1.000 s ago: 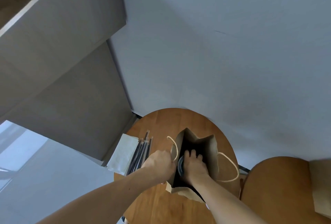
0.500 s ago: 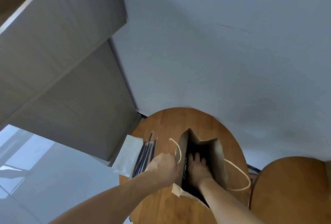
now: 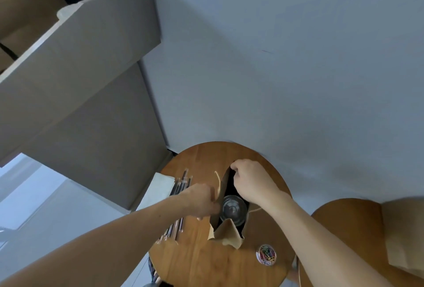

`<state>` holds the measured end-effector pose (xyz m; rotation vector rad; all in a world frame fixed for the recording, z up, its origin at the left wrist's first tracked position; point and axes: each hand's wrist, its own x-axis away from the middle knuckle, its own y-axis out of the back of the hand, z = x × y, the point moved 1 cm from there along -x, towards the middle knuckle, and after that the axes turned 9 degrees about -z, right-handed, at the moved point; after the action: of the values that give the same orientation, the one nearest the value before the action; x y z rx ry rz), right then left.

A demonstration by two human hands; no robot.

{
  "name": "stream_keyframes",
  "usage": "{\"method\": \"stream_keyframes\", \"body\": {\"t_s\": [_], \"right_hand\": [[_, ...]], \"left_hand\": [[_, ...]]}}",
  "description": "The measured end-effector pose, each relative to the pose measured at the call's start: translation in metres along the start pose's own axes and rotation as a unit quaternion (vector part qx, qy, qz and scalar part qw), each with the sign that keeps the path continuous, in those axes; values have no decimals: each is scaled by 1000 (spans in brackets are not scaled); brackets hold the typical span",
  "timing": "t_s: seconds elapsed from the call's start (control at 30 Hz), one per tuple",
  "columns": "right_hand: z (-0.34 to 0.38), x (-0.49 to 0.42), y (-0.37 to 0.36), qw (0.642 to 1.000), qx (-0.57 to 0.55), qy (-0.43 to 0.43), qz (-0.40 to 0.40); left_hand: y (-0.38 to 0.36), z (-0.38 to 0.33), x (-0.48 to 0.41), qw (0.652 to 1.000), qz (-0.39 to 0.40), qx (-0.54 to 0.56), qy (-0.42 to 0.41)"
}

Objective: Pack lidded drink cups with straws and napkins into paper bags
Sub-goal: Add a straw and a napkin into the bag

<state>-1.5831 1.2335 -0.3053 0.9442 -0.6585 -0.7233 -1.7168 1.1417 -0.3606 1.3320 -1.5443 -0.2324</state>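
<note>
Head view: on the round wooden bench, a small tub of coloured paper clips sits nearest. Just beyond it stands the brown paper bag, mouth open, with a clear-lidded cup inside. The left hand grips the bag's left rim, and the right hand pinches its far rim. Left of the bag lie dark straws and white napkins.

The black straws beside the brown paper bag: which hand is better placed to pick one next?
Probably the left. The left hand grips the left rim of the brown paper bag, right beside the black straws; the right hand holds the far rim, across the opening.
</note>
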Motion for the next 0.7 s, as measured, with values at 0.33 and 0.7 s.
{"method": "stream_keyframes", "body": {"t_s": [0.33, 0.7], "right_hand": [[59, -44, -6, 988, -123, -51, -73], [98, -91, -195, 966, -146, -191, 93]], "left_hand": [[59, 62, -17, 998, -50, -40, -23], [73, 198, -54, 992, -79, 34, 97]]}}
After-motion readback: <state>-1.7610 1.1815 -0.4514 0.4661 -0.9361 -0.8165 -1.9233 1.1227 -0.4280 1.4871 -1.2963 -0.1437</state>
